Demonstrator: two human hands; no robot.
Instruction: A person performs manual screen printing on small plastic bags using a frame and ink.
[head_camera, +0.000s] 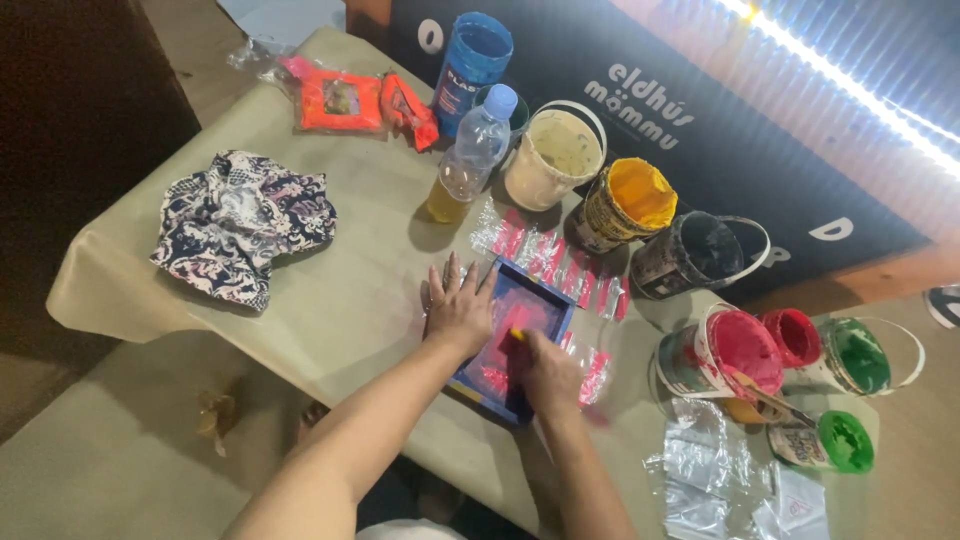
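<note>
Two hands work on a blue frame (520, 335): the left hand (460, 310) lies spread flat on its edge, the right hand (548, 375) beside it grips a yellow-tipped tool (517, 334) inside.

1. Left hand (462, 312): bare, no glove. No ring, watch or band visible on the fingers or wrist.
2. Left forearm: bare from wrist to elbow; no sleeve in view along its visible length.
3. Right hand (548, 373): bare, no glove. No jewellery discernible; fine detail partly blurred.
4. Right forearm: bare, uncovered down to the lower frame edge.
5. Clothing: a small patch of pale, whitish fabric shows at the bottom edge between the two arms; garment type cannot be determined.
</note>
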